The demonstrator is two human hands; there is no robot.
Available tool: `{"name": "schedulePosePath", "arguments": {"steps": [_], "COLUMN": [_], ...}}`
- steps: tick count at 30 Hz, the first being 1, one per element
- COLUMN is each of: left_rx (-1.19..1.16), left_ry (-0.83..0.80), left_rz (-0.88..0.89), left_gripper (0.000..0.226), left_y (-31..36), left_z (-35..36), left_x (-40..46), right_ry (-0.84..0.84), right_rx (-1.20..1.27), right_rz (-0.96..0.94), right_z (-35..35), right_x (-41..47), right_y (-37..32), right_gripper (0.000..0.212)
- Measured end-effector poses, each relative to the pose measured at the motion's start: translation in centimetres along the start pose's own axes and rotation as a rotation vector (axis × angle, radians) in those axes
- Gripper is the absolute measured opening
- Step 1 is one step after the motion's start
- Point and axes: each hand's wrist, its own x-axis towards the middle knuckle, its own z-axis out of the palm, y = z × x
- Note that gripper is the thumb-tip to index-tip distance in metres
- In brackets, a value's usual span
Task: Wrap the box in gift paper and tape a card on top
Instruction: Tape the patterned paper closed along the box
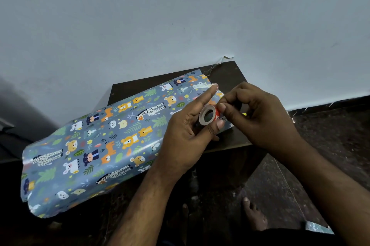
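A long box wrapped in blue gift paper (100, 145) printed with cartoon animals lies diagonally across a small dark table (226, 77), its near end hanging past the table's edge. My left hand (186, 135) grips a small tape roll (208, 116) with a red core above the box's far end; its index finger points out straight with a bit of clear tape on the tip. My right hand (258, 117) pinches at the roll's edge with thumb and fingers. A small white label (200, 86) shows on the paper near the far end. No card is visible.
A pale wall (180, 15) rises right behind the table. A strip of clear tape (224, 60) sticks up at the table's back corner. Dark speckled floor (330, 135) lies to the right, with a bare foot (254, 215) and a scrap of gift paper (318, 226) below.
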Motion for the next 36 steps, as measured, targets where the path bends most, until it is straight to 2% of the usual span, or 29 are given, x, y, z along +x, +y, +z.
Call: {"name": "schedulePosePath", "arguments": {"steps": [11, 14, 20, 24, 28, 32, 36], "left_rx": [-0.239, -0.27, -0.395, -0.58, -0.67, -0.756, -0.778], "left_ry": [-0.001, 0.045, 0.136, 0.178, 0.212, 0.221, 0.218], "left_rz": [-0.04, -0.079, -0.095, -0.162, -0.191, -0.207, -0.23], "left_gripper": [0.059, 0.055, 0.054, 0.049, 0.044, 0.05, 0.044], "left_y": [0.5, 0.8, 1.2, 1.5, 1.5, 1.6, 1.6], "left_z": [0.4, 0.4, 1.0, 1.0, 0.9, 1.7, 2.2], "left_x": [0.0, 0.0, 0.5, 0.6, 1.0, 0.8, 1.0], "right_ry": [0.146, 0.16, 0.169, 0.143, 0.118, 0.074, 0.032], "right_rx": [-0.115, -0.161, -0.475, -0.495, -0.474, -0.435, -0.43], "right_rz": [0.046, -0.037, -0.267, -0.299, -0.263, -0.246, -0.308], "right_z": [1.4, 1.3, 1.2, 1.0, 1.4, 1.3, 0.7], "right_x": [0.0, -0.1, -0.2, -0.3, -0.5, -0.3, -0.3], "right_y": [0.6, 0.1, -1.0, -0.9, -0.7, -0.2, 0.2], "right_gripper": [0.01, 0.009, 0.019, 0.021, 0.013, 0.034, 0.033]}}
